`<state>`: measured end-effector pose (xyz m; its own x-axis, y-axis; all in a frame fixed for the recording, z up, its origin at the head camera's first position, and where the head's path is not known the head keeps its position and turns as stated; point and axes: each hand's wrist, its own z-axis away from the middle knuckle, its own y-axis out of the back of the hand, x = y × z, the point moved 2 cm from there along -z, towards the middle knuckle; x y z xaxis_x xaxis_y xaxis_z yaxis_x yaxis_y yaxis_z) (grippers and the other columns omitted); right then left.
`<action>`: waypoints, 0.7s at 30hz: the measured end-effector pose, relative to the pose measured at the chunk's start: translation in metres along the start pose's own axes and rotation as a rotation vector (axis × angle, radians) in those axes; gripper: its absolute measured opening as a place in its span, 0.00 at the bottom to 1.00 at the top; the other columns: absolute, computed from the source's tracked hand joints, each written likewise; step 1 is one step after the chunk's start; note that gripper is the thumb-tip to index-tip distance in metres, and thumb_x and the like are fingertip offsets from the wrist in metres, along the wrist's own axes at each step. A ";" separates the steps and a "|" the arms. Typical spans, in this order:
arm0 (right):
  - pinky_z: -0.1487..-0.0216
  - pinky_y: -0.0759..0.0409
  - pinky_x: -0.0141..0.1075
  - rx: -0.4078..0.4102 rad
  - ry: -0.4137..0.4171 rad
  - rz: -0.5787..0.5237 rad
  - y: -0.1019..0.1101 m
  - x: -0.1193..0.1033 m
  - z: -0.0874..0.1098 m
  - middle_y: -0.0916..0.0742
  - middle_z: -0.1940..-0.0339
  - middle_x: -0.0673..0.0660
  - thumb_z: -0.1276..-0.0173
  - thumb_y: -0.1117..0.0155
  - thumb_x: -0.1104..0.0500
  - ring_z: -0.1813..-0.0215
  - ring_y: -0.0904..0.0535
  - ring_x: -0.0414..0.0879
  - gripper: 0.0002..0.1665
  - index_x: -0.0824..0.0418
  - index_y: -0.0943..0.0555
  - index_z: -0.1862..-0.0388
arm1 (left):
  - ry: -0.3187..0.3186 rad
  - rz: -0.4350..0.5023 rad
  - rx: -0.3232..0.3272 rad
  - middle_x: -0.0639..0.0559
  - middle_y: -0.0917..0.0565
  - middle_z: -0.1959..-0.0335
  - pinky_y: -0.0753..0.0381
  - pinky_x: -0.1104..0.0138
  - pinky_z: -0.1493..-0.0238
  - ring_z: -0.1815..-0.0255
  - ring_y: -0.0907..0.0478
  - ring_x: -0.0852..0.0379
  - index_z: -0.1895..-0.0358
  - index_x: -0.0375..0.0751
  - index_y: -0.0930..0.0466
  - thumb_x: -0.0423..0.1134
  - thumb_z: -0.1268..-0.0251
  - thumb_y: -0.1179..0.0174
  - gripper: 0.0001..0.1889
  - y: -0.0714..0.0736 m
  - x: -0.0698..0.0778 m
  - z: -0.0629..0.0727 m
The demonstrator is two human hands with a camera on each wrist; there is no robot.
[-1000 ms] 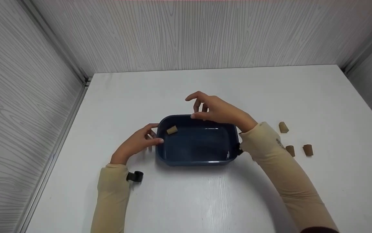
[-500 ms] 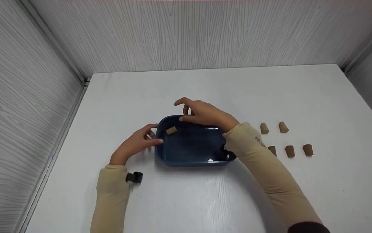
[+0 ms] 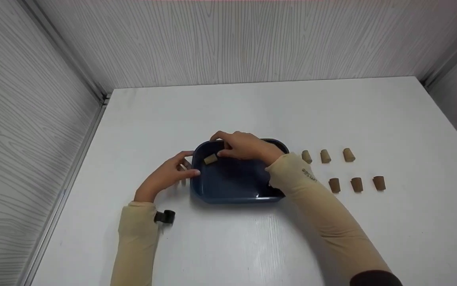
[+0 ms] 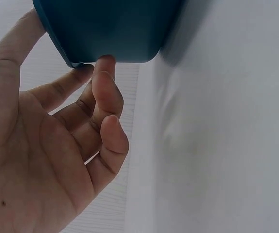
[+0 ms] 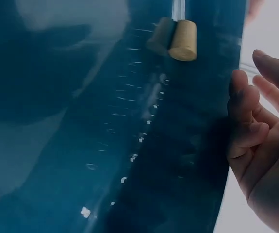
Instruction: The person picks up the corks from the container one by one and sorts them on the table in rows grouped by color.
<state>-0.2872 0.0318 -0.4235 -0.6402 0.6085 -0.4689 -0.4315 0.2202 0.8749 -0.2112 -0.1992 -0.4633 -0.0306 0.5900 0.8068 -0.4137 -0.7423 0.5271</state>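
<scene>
A blue rectangular dish (image 3: 228, 186) stands mid-table. My left hand (image 3: 166, 174) grips its left end, thumb over the rim and index finger along the outer wall. In the left wrist view the other fingers of that hand (image 4: 47, 141) curl beside and beneath the dish wall (image 4: 110, 34). One pale tapered cork (image 3: 211, 159) lies on its side in the dish's far left corner. My right hand (image 3: 246, 147) reaches over the far rim, thumb near this cork. In the right wrist view its loosely bent fingers hold nothing, and the cork (image 5: 184, 41) lies apart from them.
Right of the dish, tapered corks lie in two rows of three: pale ones (image 3: 325, 156) farther back, darker brown ones (image 3: 356, 184) nearer. White wood-grain panels (image 3: 228, 43) rise behind and beside the white table (image 3: 212, 246). A black wrist mount (image 3: 165, 217) juts from my left sleeve.
My right hand has moved left and down into the dish, towards the cork. Its arm has uncovered more corks on the right. The left hand has stayed on the dish.
</scene>
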 end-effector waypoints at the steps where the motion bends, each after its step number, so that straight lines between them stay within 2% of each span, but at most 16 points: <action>1: 0.66 0.27 0.36 -0.011 -0.006 0.011 -0.001 0.000 0.000 0.16 0.67 0.55 0.27 0.43 0.50 0.69 0.24 0.45 0.26 0.48 0.33 0.32 | 0.000 -0.004 0.000 0.45 0.22 0.53 0.25 0.61 0.65 0.64 0.23 0.49 0.28 0.54 0.39 0.55 0.38 0.37 0.36 0.000 0.000 0.000; 6: 0.68 0.28 0.35 -0.055 -0.025 0.042 -0.008 0.000 -0.001 0.18 0.69 0.54 0.27 0.43 0.50 0.71 0.24 0.44 0.25 0.47 0.32 0.33 | -0.010 -0.010 -0.004 0.45 0.22 0.53 0.26 0.61 0.64 0.63 0.23 0.49 0.28 0.53 0.39 0.56 0.38 0.37 0.36 -0.001 0.001 0.001; 11: 0.67 0.26 0.36 -0.113 -0.039 0.046 -0.015 -0.003 -0.002 0.17 0.69 0.52 0.27 0.43 0.49 0.71 0.22 0.43 0.25 0.46 0.32 0.33 | -0.009 -0.027 0.002 0.45 0.21 0.53 0.26 0.62 0.63 0.63 0.23 0.50 0.28 0.52 0.39 0.58 0.40 0.37 0.38 -0.001 0.001 0.002; 16: 0.66 0.22 0.36 -0.192 -0.096 0.023 -0.020 -0.005 -0.001 0.15 0.67 0.51 0.27 0.43 0.50 0.70 0.18 0.42 0.27 0.48 0.34 0.31 | -0.013 -0.029 0.000 0.45 0.22 0.53 0.27 0.62 0.64 0.64 0.23 0.50 0.28 0.53 0.39 0.57 0.39 0.37 0.37 -0.001 0.001 0.004; 21: 0.68 0.21 0.37 -0.220 -0.121 0.005 -0.022 -0.003 0.000 0.16 0.69 0.52 0.26 0.44 0.50 0.71 0.18 0.43 0.28 0.45 0.36 0.29 | -0.018 -0.014 -0.003 0.45 0.22 0.54 0.26 0.61 0.65 0.64 0.23 0.49 0.28 0.54 0.39 0.57 0.39 0.37 0.37 -0.002 0.002 0.004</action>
<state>-0.2759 0.0250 -0.4414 -0.5676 0.6987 -0.4355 -0.5653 0.0538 0.8231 -0.2066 -0.1977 -0.4613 -0.0087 0.5949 0.8037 -0.4164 -0.7329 0.5380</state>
